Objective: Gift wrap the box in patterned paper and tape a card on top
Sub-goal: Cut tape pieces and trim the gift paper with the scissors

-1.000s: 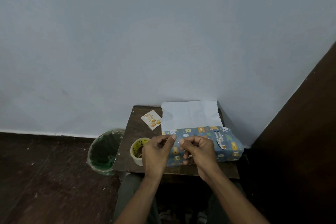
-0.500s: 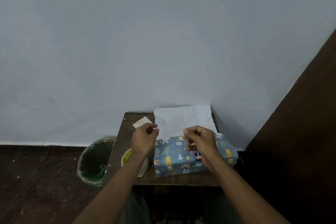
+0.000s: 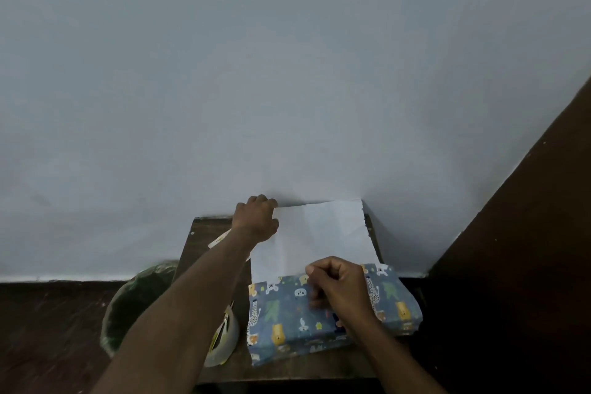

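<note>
A box wrapped in blue animal-patterned paper [image 3: 287, 313] lies on a small dark table [image 3: 287, 369]. A white flap of the paper [image 3: 319, 233] lies open behind it toward the wall. My left hand [image 3: 256, 217] reaches to the flap's far left corner and grips its edge. My right hand [image 3: 339, 288] rests on the box top with fingers curled, pinching something small that I cannot make out. The card [image 3: 219, 240] peeks out under my left forearm. A tape roll [image 3: 224, 342] sits left of the box, partly hidden by that arm.
A green-lined bin [image 3: 134, 307] stands on the floor left of the table. The grey wall [image 3: 287, 73] rises directly behind the table. A dark wooden panel [image 3: 527, 217] closes off the right side.
My left hand has moved from beside the box up to the far left corner of the white flap. My right hand stayed on the box top. The view tilted slightly.
</note>
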